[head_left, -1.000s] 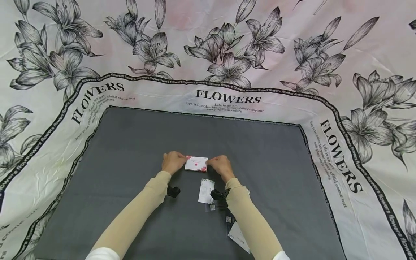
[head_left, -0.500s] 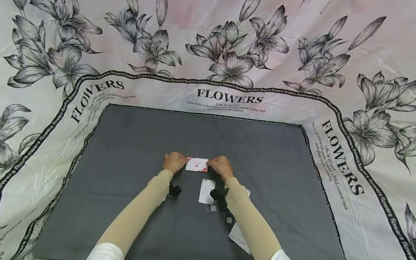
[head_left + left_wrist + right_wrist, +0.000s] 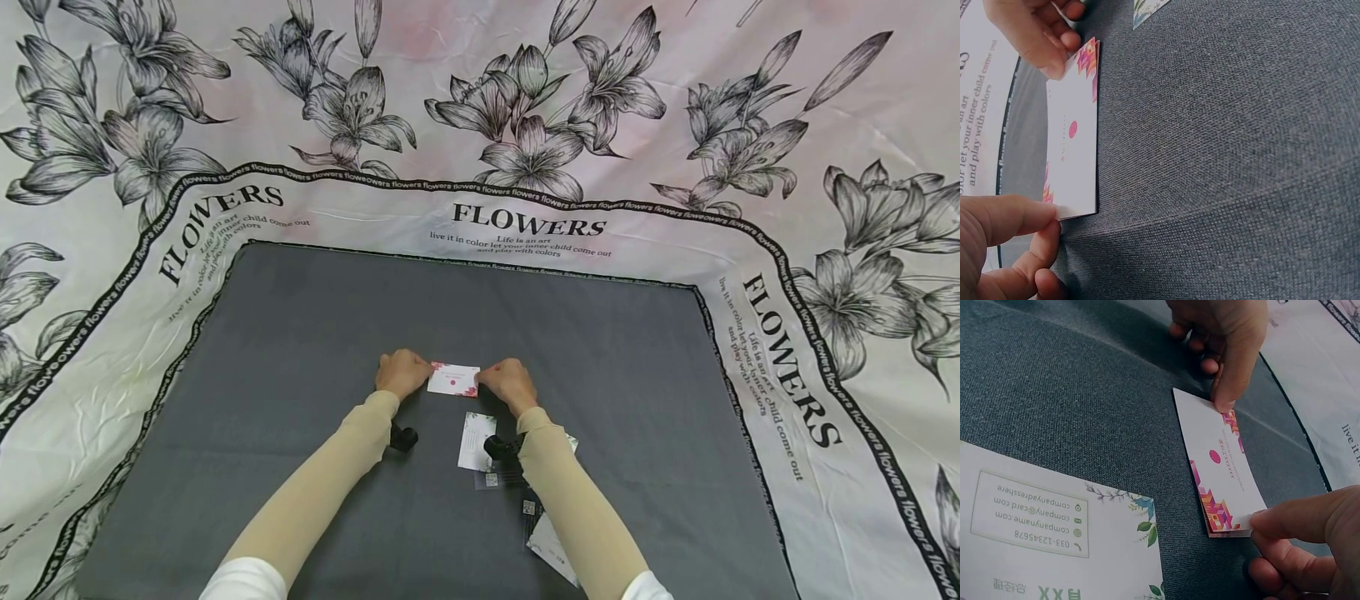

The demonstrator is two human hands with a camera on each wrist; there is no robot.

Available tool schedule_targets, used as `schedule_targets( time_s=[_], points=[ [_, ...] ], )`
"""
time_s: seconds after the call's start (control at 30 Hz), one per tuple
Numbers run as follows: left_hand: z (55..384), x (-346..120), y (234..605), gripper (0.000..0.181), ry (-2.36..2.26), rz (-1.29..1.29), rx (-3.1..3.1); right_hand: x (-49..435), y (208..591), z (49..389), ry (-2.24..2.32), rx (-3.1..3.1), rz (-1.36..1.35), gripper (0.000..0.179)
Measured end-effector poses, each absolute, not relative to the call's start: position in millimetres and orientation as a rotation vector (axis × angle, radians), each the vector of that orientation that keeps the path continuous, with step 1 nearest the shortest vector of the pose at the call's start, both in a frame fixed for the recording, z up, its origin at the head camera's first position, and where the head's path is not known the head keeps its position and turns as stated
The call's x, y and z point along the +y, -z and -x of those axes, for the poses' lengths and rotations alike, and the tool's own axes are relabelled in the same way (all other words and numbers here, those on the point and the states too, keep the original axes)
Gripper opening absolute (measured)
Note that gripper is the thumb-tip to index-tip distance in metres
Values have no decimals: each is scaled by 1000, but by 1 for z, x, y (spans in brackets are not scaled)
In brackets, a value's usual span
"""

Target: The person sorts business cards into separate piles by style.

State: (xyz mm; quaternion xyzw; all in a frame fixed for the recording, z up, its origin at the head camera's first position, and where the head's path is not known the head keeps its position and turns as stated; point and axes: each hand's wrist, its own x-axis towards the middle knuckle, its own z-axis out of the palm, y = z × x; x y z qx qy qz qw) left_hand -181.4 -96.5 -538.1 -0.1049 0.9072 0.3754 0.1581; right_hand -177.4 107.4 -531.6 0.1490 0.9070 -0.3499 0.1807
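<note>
A white business card (image 3: pixel 453 379) with pink and orange corner patterns and a pink dot lies between the two hands. In the right wrist view a second card edge shows just under this card (image 3: pixel 1213 462). My left hand (image 3: pixel 402 372) pinches its left end, thumb on top and fingers curled below. The right hand (image 3: pixel 512 383) pinches the opposite end the same way. Both hands also show around the card (image 3: pixel 1072 137) in the left wrist view, where it looks slightly bowed. Nearer the body lies a white card with green leaf corners (image 3: pixel 1054 531) and printed contact lines.
Transparent dark-printed cards with small square codes (image 3: pixel 491 480) lie beside the right forearm. Another white card (image 3: pixel 551 546) is partly hidden under that forearm. Grey cloth (image 3: pixel 322 317) covers the table, framed by a white flower-printed border (image 3: pixel 525 225).
Both hands keep their pinch on the card, which stays in nearly the same place. Only a slight shift of the head view shows.
</note>
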Motion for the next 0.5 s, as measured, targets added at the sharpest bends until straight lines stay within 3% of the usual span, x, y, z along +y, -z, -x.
schedule_targets(
  time_s=[0.5],
  points=[
    [177,-91,539,27,-1032,298,2690,103,530,178,888,2593,-427,20]
  ],
)
